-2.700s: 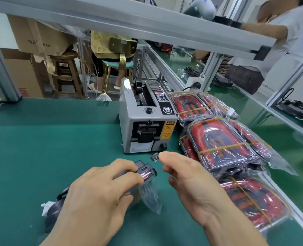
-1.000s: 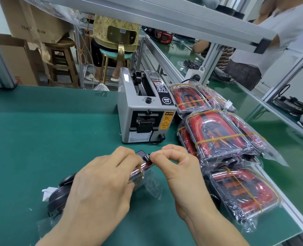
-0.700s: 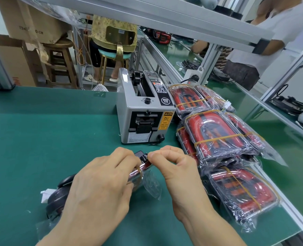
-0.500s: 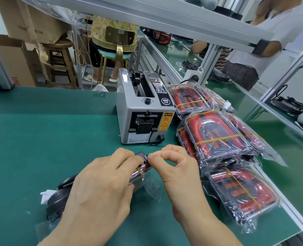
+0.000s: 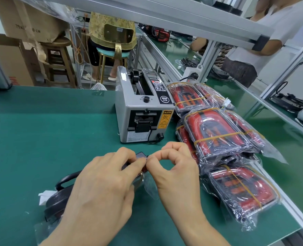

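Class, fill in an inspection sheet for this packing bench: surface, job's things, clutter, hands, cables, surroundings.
Surface: green mat on a bench.
Job's things: bagged device lying on the mat; tape dispenser behind it; banded red packs stacked at the right.
Clutter: white paper scrap beside the device.
Hands: left hand grips the device; right hand pinches the bag's end.
Cables: black cord looped at the dispenser's front; more cords on the next bench.
Surroundings: aluminium frame, stools, cardboard boxes, people at the next bench.
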Tool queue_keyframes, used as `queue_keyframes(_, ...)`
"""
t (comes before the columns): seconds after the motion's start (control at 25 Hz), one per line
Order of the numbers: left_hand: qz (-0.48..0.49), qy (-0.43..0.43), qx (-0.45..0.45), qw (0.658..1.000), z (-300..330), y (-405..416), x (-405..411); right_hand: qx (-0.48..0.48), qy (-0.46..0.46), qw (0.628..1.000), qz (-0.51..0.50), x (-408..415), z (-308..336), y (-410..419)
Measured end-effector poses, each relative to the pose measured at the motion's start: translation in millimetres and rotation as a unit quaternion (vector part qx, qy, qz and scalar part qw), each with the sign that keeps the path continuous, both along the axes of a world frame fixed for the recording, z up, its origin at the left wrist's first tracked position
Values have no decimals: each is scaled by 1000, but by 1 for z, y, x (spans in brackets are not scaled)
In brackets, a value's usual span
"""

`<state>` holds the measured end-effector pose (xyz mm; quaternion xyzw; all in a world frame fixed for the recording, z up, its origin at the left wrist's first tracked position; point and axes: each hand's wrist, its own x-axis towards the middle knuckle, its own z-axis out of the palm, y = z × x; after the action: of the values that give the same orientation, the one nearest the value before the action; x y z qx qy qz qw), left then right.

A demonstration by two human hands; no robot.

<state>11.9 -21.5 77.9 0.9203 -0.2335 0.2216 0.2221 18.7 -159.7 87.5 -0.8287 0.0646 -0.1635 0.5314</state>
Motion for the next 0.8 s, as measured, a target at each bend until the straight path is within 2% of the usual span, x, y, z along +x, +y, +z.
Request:
queue_keyframes(0.08, 1, -3, -17, 1000, 0, 0, -1, 11, 7, 1000, 6, 1, -1, -1)
queue_keyframes(0.24, 23, 8, -50, 998, 1, 2, -1, 97, 61, 992, 44, 8, 0, -6)
queue_keyframes(0.4, 23, 16, -51, 998, 2, 2, -1, 114, 76, 989, 60, 9, 4, -8)
queue_keyframes(0.6, 24, 2, -48, 999, 3, 3, -1, 197, 104, 970, 98, 7, 7, -10)
queue_keyframes(0.8, 21, 20, -44, 999, 3, 2, -1, 202, 104, 969, 101, 7, 9, -8)
